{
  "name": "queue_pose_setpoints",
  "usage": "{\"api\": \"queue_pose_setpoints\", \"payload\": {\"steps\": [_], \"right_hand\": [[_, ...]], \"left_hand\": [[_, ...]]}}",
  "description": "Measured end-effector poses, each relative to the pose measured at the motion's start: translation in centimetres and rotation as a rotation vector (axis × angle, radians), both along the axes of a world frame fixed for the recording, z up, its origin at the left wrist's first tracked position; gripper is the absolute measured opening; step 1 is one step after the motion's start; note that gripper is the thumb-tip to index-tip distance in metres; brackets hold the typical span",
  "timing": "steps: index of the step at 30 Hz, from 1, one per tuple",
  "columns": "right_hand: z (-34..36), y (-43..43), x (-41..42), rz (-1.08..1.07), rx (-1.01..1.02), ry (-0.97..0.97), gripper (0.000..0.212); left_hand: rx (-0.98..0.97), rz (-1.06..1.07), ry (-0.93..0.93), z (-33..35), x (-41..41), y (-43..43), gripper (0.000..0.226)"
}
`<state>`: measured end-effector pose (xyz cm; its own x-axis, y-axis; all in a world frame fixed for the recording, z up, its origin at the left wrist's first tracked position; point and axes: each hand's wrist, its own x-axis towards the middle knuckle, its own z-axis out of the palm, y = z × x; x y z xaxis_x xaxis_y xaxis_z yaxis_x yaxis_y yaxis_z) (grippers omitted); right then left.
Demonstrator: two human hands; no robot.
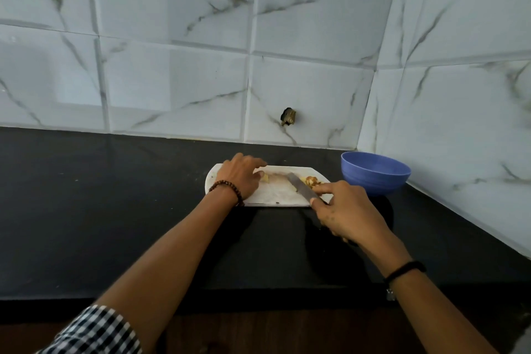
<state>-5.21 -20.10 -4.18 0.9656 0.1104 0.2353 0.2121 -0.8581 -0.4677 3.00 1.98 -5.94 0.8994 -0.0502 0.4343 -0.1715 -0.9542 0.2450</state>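
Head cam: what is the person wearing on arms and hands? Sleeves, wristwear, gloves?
No gloves. Left hand: brown beaded bracelet at the wrist, and a dark-and-white checked sleeve pushed up near the elbow. Right hand: thin black band on the wrist with a small metal piece hanging from it; no sleeve in view on that arm.

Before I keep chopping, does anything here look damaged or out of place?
Yes. A dark, jagged hole is broken into the marble-look wall tile just above the counter, behind the cutting board. Nothing looks spilled; the blue bowl stands upright.
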Motion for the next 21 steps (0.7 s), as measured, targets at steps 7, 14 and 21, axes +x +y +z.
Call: {"api": "queue_pose_setpoints", "payload": {"steps": [7,14,21], "right_hand": [[-0.2,0.5,0.2,0.011,0.082,-0.023,0.041],[-0.5,1.0,0.0,-0.004,0.119,-0.051,0.040],[-1.0,1.2,-0.3,-0.031,0.132,-0.060,0.040]], "left_hand": [[-0.017,-0.097,-0.013,0.3,0.1,-0.2,0.021],[-0.199,-0.249,0.000,0.6,-0.5,-1.0,0.026],[-0.313,-0.390,0.107,0.6,-1.1,-1.0,0.022]]}}
